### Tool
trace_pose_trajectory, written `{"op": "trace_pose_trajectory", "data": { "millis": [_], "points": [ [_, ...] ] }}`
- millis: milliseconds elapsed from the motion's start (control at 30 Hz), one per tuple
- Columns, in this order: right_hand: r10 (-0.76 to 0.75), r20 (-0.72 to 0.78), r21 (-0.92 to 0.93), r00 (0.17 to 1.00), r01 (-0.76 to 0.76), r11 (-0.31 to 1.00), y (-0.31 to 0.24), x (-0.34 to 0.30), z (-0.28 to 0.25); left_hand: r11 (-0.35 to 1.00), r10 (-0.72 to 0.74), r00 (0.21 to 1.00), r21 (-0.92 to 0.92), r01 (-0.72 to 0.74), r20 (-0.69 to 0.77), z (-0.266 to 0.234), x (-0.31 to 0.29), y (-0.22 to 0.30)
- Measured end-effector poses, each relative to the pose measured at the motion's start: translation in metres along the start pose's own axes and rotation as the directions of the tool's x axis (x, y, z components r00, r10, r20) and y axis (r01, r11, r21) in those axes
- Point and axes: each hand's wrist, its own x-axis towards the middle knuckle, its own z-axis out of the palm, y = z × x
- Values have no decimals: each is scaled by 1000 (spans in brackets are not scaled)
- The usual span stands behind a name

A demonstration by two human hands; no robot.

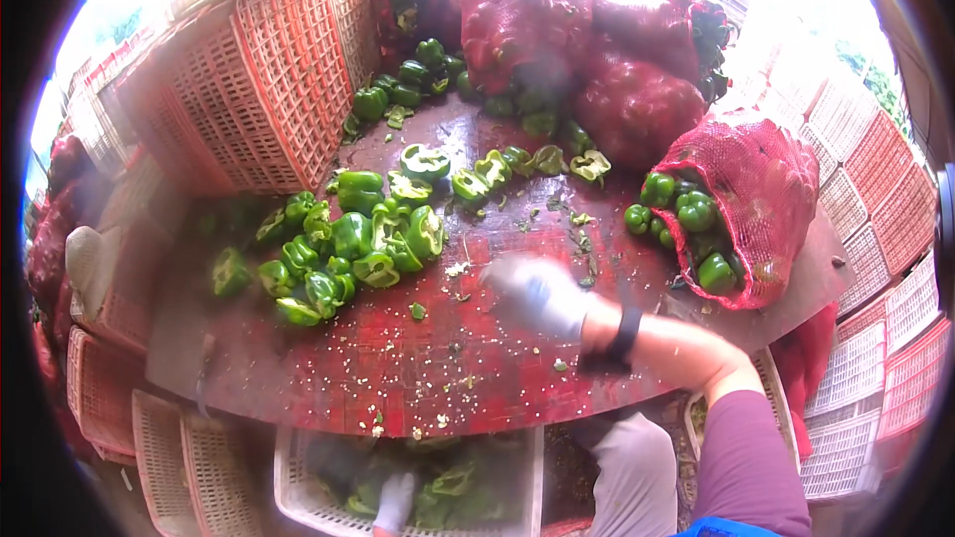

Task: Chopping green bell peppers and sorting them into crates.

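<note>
My right hand (537, 293), in a white glove, is over the red table (517, 378), smeared by motion, so its fingers do not show clearly. My left hand (395, 499), also gloved in white, reaches low over a white plastic crate (535, 477) below the table's near edge. Cut green pepper pieces (448, 497) lie in that crate, partly blurred; the left fingers are indistinct. Halved green bell peppers (353, 236) are heaped on the table's left side, with more halves (482, 177) in a row behind. Pale seeds and green scraps are scattered before me.
An open red mesh sack (766, 199) spills whole green peppers (696, 210) at the right. Full mesh sacks (527, 15) stand along the back. Stacked orange crates (288, 80) rise at the far left, and more crates (885, 189) are stacked at the right.
</note>
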Motion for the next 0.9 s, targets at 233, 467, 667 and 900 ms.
{"op": "trace_pose_trajectory", "data": {
  "millis": [233, 467, 667, 900],
  "points": [
    [640, -29, -92, 768, -640, 763, 242, 86, -40, 761, -79, 986, 648, -33, 143, 42, -26, -123],
    [847, -23, 150, 532, -836, 529, 329, 135, -7, 786, -69, 993, 619, -7, 99, 60, 36, -130],
    [568, 403, 657, 718, -659, 366, 301, 128, 18, 819, -54, 994, 574, -11, 97, 79, 31, -127],
    [182, 155, 80, 971, -196, 977, 116, 53, 77, 866, 73, 995, 491, -97, 68, 101, 46, -93]
  ]
}}
